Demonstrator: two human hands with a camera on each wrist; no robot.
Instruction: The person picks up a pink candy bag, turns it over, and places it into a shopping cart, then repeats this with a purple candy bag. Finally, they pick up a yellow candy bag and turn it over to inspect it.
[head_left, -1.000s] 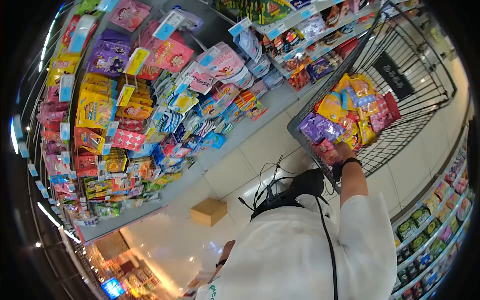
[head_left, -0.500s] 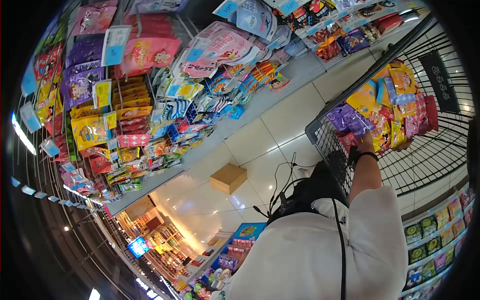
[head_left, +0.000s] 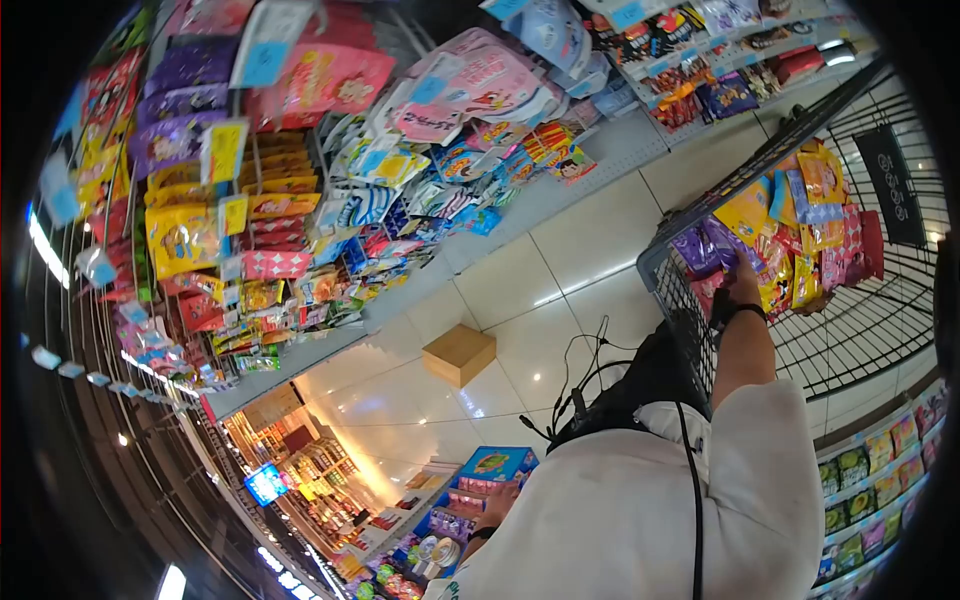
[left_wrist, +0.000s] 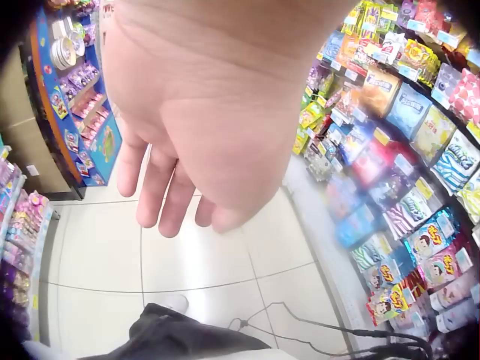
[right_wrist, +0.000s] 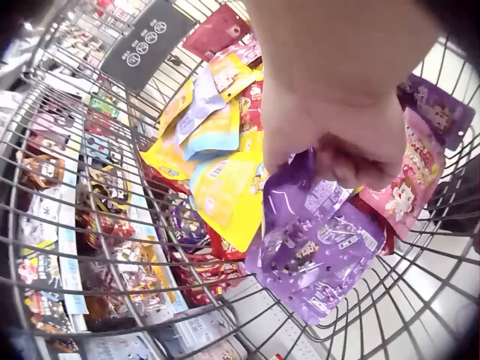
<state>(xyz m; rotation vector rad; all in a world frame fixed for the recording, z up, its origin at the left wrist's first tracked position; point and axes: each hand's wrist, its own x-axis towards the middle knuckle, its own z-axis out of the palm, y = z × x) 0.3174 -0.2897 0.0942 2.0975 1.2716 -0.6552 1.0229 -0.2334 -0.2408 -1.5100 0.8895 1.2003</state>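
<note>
Inside a black wire shopping cart [head_left: 655, 265], my right hand [right_wrist: 337, 127] has its fingers curled at the top of a shiny purple snack bag [right_wrist: 315, 247] and pinches it. The bag lies on a pile of packets at the cart's near end. Next to it are yellow bags [right_wrist: 229, 199] and a pink bag [right_wrist: 412, 172]. Lower in the head view, my left hand [head_left: 500, 500] hangs by a display of small packets. Its relaxed fingers [left_wrist: 176, 199] hold nothing in the left wrist view, with the tiled floor below them.
A long rack of hanging candy bags [head_left: 185, 240] runs along the left. A cardboard-coloured box [head_left: 459, 355] sits on the floor tiles. Behind stands a blue display stand [head_left: 500, 462], and more packet shelves [head_left: 880, 470] line the right side. Dark cables [head_left: 570, 385] hang near the legs.
My right hand has shifted from the pink bag at the cart's near end to the purple one. The head view has turned, bringing my left hand and the blue stand into sight.
</note>
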